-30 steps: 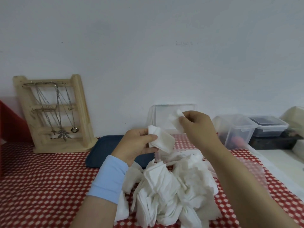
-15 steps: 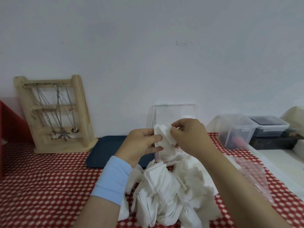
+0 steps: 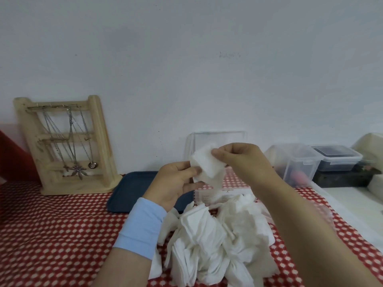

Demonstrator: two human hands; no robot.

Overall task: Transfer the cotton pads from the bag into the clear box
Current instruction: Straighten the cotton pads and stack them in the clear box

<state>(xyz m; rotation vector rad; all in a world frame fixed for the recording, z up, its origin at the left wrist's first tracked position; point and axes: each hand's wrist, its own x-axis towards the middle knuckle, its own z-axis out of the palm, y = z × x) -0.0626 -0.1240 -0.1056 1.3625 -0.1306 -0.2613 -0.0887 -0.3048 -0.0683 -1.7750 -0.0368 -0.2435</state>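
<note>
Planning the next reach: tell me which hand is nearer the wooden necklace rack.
Left. The left hand sits right of the wooden necklace rack; the right hand lies farther right.

White cotton pads [image 3: 209, 241]; red, white-dotted tablecloth [image 3: 51, 230] — navy tray [image 3: 132, 187].

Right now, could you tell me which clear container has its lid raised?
The clear box at centre, its lid standing upright; the clear tub and dark-filled tub are closed.

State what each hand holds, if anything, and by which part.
Both hold the same few cotton pads: the left hand pinches their left edge, and the right hand pinches the upper right edge.
</note>
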